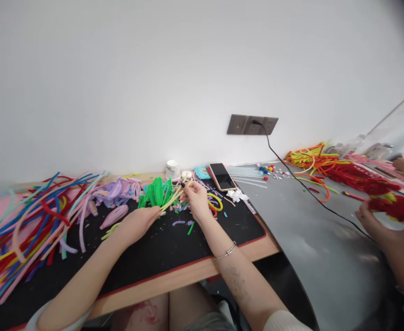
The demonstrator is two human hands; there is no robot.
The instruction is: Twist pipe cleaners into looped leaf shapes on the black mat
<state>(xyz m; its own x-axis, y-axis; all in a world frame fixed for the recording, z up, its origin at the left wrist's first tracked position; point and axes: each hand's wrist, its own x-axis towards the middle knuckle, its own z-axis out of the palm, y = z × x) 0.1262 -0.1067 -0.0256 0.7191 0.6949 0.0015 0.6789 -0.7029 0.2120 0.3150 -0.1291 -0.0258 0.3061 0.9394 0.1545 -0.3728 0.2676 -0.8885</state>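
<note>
Pale yellow pipe cleaners (pixel 171 201) run between my two hands above the black mat (pixel 167 248). Closed around their lower part is my left hand (pixel 143 223), with some yellow ends sticking out at its left side. My right hand (pixel 195 197) pinches the upper part between thumb and fingers. Just behind them lies a bundle of green pipe cleaners (pixel 158 192). A pink pipe-cleaner loop (pixel 115 216) rests left of my left hand, near lilac bundles (pixel 115 193).
Many loose coloured pipe cleaners (pixel 39 225) cover the left side. Behind my hands stands a white cup (pixel 173 169); a phone (pixel 222 176) lies to the right. A black cable (pixel 301 187) crosses the grey table. At far right, another person's hands (pixel 391 234) hold a red fuzzy piece (pixel 400 207).
</note>
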